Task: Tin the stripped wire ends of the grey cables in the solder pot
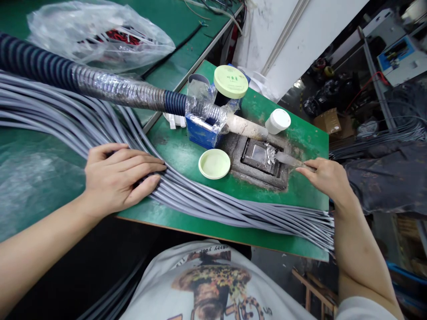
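Note:
Stretched across a thick bundle of grey cables [213, 191], my left hand [123, 175] lies with its palm down and fingers extended over them. My right hand [328, 178] is closed around the handle of a flat metal scraper [289, 160]. The scraper's tip meets crumpled silvery residue [270, 153] on a small solder pot [256, 155], whose molten-looking surface is shiny and square. Dark grime surrounds the pot's frame. Just above the pot ends a wrapped extraction hose [247, 127].
A pale green shallow dish [214, 164] sits left of the pot, near a blue box [202, 132]. Behind stand a green-lidded tub [231, 82] and a white jar [279, 121]. A plastic bag [96, 38] lies at upper left. The green table's front edge [233, 240] is close to my body.

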Available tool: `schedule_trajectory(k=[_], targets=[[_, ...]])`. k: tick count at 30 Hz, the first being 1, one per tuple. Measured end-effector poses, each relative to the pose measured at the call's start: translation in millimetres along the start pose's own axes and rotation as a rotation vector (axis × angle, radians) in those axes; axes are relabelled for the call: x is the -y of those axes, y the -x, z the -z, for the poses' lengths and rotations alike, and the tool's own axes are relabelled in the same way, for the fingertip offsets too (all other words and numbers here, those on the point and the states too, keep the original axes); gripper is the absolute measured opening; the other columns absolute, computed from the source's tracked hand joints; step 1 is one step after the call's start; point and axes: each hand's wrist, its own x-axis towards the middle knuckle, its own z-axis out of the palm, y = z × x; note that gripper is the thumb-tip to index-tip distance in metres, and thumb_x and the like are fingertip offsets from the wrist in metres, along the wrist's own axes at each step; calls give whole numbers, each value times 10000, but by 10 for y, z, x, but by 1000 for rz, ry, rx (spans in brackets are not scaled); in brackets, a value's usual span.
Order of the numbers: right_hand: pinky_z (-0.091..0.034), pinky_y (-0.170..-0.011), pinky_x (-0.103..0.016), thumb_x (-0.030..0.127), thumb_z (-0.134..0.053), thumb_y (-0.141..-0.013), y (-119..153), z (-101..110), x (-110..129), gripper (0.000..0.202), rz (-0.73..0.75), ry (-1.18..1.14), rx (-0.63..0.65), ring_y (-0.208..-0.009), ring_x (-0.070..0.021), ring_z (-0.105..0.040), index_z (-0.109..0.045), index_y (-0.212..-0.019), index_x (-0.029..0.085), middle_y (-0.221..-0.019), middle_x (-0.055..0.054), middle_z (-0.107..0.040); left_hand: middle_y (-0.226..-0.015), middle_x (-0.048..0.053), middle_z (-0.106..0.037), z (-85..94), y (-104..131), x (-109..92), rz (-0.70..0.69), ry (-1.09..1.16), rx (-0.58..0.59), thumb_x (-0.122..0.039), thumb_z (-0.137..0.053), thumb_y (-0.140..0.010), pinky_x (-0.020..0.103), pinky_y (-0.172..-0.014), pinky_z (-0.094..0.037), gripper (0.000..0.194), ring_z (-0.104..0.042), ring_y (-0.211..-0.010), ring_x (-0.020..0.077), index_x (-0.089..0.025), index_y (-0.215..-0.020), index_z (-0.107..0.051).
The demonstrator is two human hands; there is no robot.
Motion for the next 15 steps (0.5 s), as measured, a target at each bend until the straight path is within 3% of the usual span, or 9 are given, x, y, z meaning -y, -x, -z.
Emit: schedule_trajectory(k=[15], targets=[[-409, -648, -279, 520, -532, -837, 3, 46, 91, 354, 17, -140, 94, -809, -220, -662, -756, -890, 251, -891, -32, -732, -945, -9, -759, 2, -10, -7, -2, -4, -5, -301, -523, -854, 425, -885, -381, 176, -689, -829, 206, -271, -973, -650]])
